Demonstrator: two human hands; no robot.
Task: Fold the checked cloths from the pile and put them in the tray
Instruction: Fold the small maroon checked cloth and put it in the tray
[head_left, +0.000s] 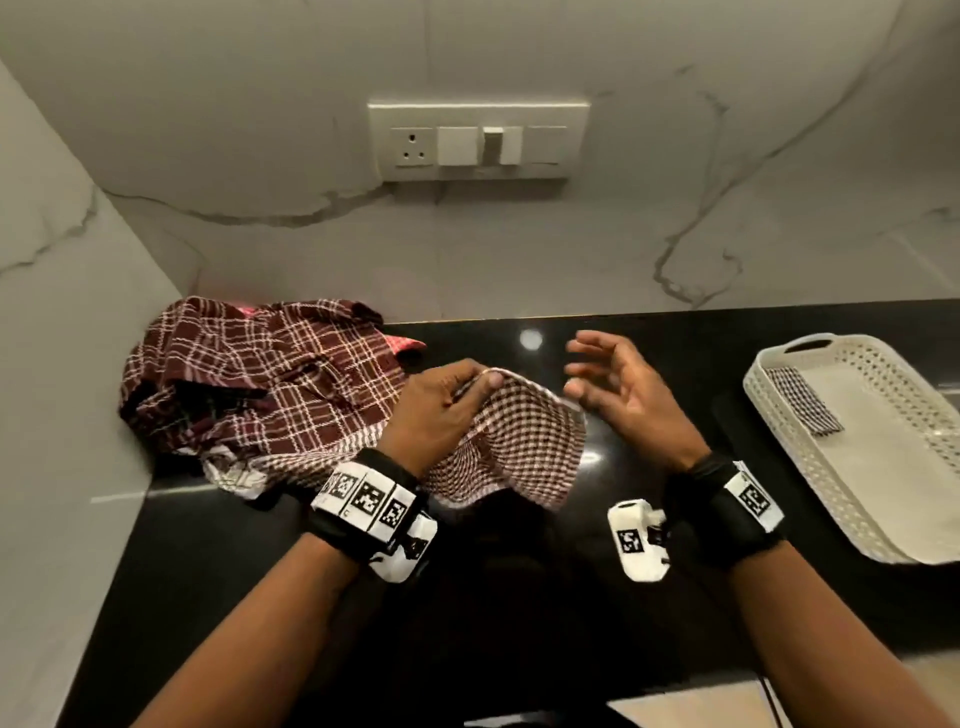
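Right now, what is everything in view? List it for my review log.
cloth pile: one, maroon and white checks, back left of counter
small-check cloth: one, maroon and white, centre
folded cloth: one, black and white checks, in the tray
tray: one, cream, perforated, right
counter: one, black
switch plate: one, cream, on marble wall
wristbands: two, black and white
left hand: fingers grip the small-check cloth
right hand: open, holds nothing

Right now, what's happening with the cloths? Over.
Left hand pinches small-check cloth, right hand empty. One folded cloth in tray, pile waiting left. Nothing blocking tray.
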